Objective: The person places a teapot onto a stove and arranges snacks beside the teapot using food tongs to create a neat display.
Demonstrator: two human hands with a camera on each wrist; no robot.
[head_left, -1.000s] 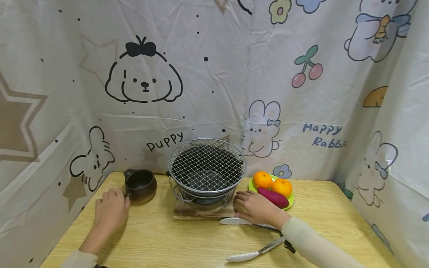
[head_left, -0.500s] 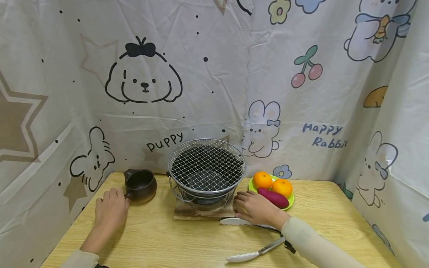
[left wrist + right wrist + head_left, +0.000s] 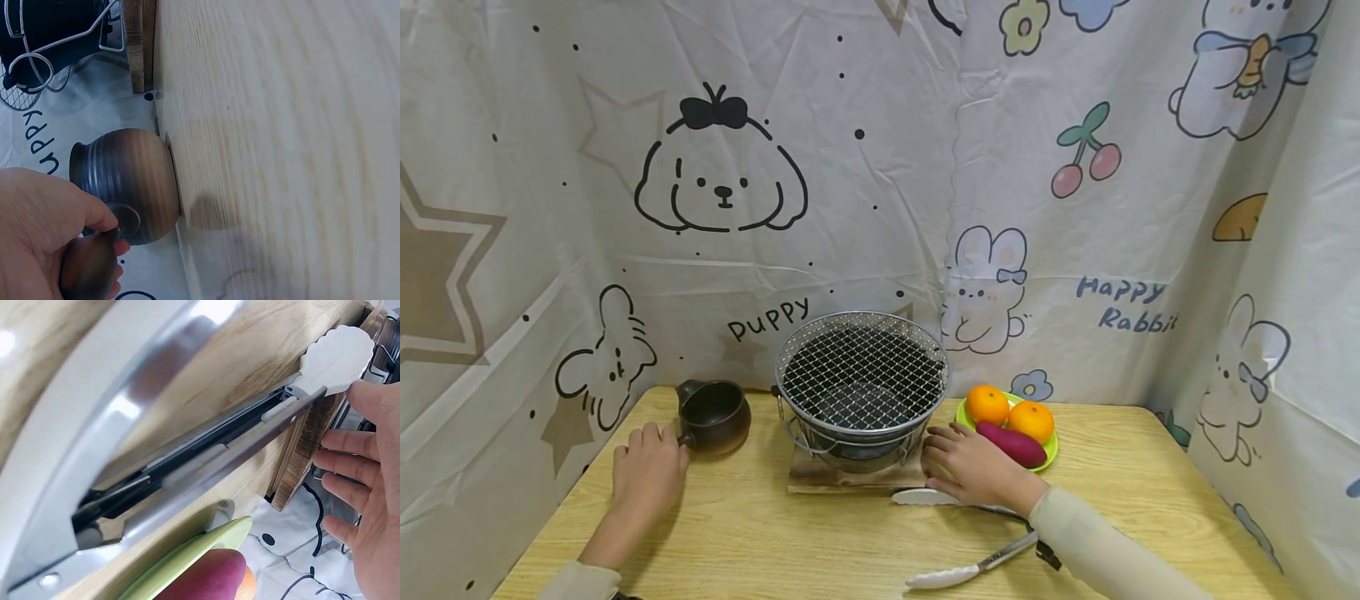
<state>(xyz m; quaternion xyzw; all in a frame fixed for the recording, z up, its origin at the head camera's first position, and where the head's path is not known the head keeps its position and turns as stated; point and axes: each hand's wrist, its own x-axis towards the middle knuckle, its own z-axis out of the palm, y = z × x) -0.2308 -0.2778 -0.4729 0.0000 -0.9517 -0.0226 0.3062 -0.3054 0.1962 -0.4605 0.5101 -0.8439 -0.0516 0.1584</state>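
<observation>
My left hand point(image 3: 649, 468) grips the handle point(image 3: 89, 267) of a dark brown clay pot point(image 3: 724, 421), which stands at the table's back left. In the left wrist view the fingers curl round that handle. My right hand point(image 3: 973, 468), its fingers loosely extended, is by the right edge of the wooden board point(image 3: 827, 475) under a round tabletop grill point(image 3: 862, 375) with a wire mesh. Below that hand lie silver tongs point(image 3: 212, 456) with white scalloped tips, spread apart on the table. In the right wrist view the thumb is close to one tip; contact is unclear.
Just behind the right hand, a green plate point(image 3: 1051, 458) holds two oranges point(image 3: 1032, 421) and a purple sweet potato point(image 3: 1013, 443). A printed cloth point(image 3: 865, 167) hangs behind and along both sides of the wooden table point(image 3: 775, 550).
</observation>
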